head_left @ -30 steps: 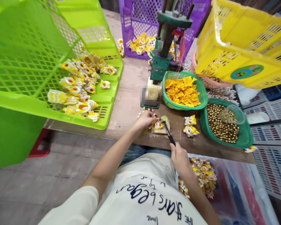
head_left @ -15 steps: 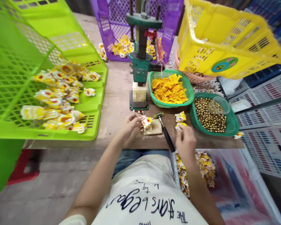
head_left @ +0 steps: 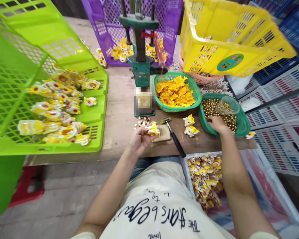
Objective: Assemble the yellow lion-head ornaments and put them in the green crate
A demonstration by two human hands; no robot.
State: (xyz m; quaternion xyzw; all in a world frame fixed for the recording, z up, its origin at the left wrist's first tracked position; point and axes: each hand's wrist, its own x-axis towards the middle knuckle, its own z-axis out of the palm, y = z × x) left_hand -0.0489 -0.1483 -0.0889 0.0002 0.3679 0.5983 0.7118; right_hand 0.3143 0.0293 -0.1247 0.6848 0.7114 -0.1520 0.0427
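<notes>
My left hand (head_left: 140, 140) pinches a small yellow-and-white figurine (head_left: 153, 128) above the left edge of a flat wooden block (head_left: 163, 133). My right hand (head_left: 218, 124) reaches into a green basket (head_left: 244, 125) of gold beads (head_left: 229, 121); its fingertips are among the beads, and what they hold is hidden. Two yellow-and-white figurines (head_left: 190, 131) lie between the basket and a black-handled hammer (head_left: 177, 142). Small red-and-white parts (head_left: 142, 121) lie just behind my left hand.
A green hand press (head_left: 142, 73) stands behind the block. Around it are a green basket of yellow pieces (head_left: 175, 92), a purple crate (head_left: 173, 30), a yellow crate (head_left: 239, 56) and a lime crate of parts (head_left: 103, 116). A lined box of figurines (head_left: 205, 176) sits below the table edge.
My right hand has moved right, from the loose figurines into the bead basket. My left hand still holds its figurine, now turned and slightly lower. The view has shifted a little.
</notes>
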